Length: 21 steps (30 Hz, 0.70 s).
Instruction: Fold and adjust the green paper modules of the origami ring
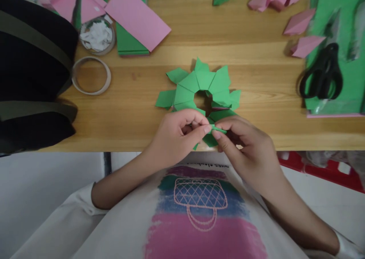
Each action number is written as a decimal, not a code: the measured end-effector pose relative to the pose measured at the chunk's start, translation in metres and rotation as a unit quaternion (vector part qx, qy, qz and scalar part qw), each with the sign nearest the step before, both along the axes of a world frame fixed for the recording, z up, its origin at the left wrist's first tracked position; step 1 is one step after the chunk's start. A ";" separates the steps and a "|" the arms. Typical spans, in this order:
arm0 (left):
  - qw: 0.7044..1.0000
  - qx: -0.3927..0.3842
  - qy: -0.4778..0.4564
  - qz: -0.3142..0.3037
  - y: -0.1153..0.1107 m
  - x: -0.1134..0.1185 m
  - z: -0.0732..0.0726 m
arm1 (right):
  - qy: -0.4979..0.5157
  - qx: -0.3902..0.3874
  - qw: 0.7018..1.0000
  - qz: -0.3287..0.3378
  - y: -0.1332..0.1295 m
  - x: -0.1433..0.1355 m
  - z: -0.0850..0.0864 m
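Note:
A ring of folded green paper (pixel 184 91) lies near the table's front edge, with pointed flaps around its outside and a hole in the middle. At its near side my left hand (pixel 182 135) pinches a small green paper edge between thumb and fingers. My right hand (pixel 245 145) grips the same green piece from the right, thumb and index finger pressed together on it. The two hands almost touch, and they hide part of the ring's near side.
A tape roll (pixel 107 78), a tub of white scraps (pixel 97 34) and a pink sheet on green paper (pixel 138 17) are at the left. Black scissors (pixel 327 70) and folded pink pieces (pixel 300 22) lie right. A black bag (pixel 34 50) fills the far left.

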<state>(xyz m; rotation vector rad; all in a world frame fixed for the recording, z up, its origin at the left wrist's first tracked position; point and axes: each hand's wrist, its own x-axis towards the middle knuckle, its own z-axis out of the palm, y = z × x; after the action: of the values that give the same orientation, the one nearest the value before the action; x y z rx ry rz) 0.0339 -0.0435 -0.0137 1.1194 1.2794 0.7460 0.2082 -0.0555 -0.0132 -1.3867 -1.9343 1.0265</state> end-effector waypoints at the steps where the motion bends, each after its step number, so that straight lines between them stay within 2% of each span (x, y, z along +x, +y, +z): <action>1: 1.000 -0.005 -0.005 0.000 0.001 0.000 0.001 | 0.000 -0.003 1.000 -0.001 0.000 0.000 0.000; 6: 1.000 0.008 0.019 0.005 0.001 -0.003 0.005 | 0.004 -0.010 1.000 -0.001 0.003 0.001 -0.001; 16: 0.984 0.140 0.106 0.015 -0.006 -0.001 0.001 | -0.059 0.071 0.996 0.018 0.006 0.000 -0.001; 19: 0.982 0.142 0.117 0.035 -0.003 -0.003 0.000 | -0.062 0.084 0.994 0.027 0.006 0.000 0.000; 21: 0.986 0.126 0.105 0.019 0.001 -0.005 0.000 | -0.059 0.087 0.994 0.031 0.006 0.000 0.000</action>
<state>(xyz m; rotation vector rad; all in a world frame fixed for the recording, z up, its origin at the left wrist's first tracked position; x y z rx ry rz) 0.0292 -0.0424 -0.0141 1.4109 1.4136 0.8542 0.2079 -0.0494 -0.0134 -1.3230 -2.1098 0.7976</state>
